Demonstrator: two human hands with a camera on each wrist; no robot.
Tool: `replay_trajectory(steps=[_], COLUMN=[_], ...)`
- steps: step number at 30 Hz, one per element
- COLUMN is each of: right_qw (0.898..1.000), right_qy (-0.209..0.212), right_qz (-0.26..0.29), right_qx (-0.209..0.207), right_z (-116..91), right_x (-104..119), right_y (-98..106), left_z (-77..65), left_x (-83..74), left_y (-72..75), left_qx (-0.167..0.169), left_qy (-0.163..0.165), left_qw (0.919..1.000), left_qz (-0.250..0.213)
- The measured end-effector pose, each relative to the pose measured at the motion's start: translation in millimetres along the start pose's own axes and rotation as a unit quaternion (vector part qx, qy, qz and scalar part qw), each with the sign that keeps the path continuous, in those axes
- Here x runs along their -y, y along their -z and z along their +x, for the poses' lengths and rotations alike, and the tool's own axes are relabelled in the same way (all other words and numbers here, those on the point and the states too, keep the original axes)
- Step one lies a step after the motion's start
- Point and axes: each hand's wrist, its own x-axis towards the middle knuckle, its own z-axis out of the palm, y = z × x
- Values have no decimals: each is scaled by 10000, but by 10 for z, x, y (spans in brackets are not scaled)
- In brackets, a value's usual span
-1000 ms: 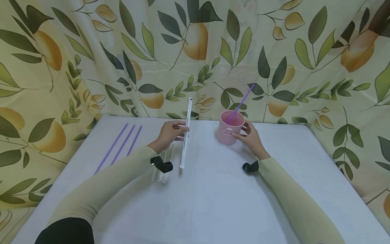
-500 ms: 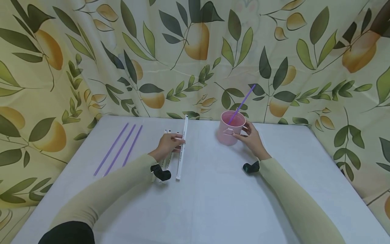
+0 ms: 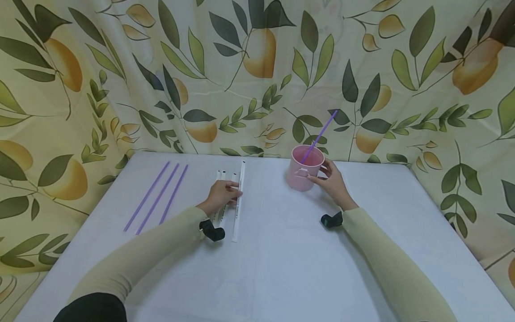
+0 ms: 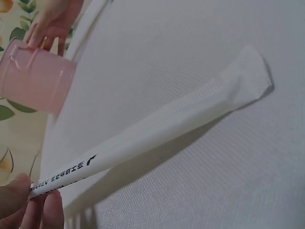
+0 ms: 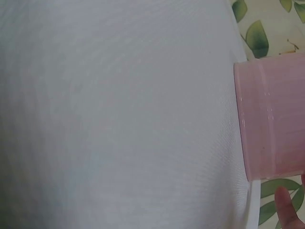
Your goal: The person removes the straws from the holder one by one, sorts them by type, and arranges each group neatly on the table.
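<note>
My left hand pinches a white paper-wrapped straw between thumb and fingers, low over the table. In the left wrist view this wrapped straw runs up to the right, with dark print near the fingertips. Several more wrapped straws lie partly hidden under that hand. On the right, my right hand holds the side of a pink cup standing upright near the table's back edge. A purple straw leans out of the cup. The right wrist view shows the cup's lower wall and a fingertip.
Three purple straws lie side by side at the left of the white-covered table. A curtain with a fruit and leaf print hangs right behind the table's back edge.
My left hand has come down and slightly toward me with the wrapped straw, bringing it beside the other wrapped straws. The right hand and the cup have stayed in place.
</note>
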Motion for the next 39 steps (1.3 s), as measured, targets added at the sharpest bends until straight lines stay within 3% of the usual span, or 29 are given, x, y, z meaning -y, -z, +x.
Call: replay_trajectory(steps=[7,15,23,39], right_qw=[10000,9999,9999,10000], right_qy=[-22,-49,-71,0], right_qz=[11,98,84,49], right_qx=[-31,38,-21,25], right_z=[-2,-18,-10,-14], right_x=[12,35,32,25], right_y=[7,2,1,0], left_z=[62,112,112,29], left_x=[74,138,128,44], left_y=[-11,-27,-70,-109], left_qx=[-135,-139,-235,-468], left_qy=[-24,-43,-318,-416], left_qw=[9992,9987,9936,9832], left_qz=[372,484,1054,1715])
